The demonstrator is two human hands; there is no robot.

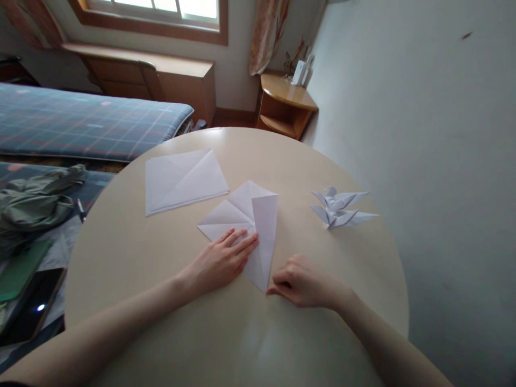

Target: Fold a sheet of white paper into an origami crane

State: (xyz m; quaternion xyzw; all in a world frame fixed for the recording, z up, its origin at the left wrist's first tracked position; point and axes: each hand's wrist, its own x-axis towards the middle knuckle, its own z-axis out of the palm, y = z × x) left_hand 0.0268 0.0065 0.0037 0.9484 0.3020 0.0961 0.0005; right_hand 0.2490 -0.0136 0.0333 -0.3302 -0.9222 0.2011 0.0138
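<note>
A sheet of white paper (242, 207) with several creases lies on the round table, its right side folded over into a narrow flap (266, 220). My left hand (226, 255) rests flat on the sheet, fingers stretched out and fingertips at the edge of the flap. Curled into a fist, my right hand (302, 282) has its thumb beside the sheet's lowest corner; whether the two touch I cannot tell. Nothing shows inside the fist. Two folded paper cranes (338, 207) stand close together to the right of the sheet.
A stack of creased white paper (185, 180) lies at the back left of the round table (250, 145). Left of the table are a phone (34, 303), a green folder (24, 269) and grey-green cloth (36, 204). A wall (443, 161) runs along the right.
</note>
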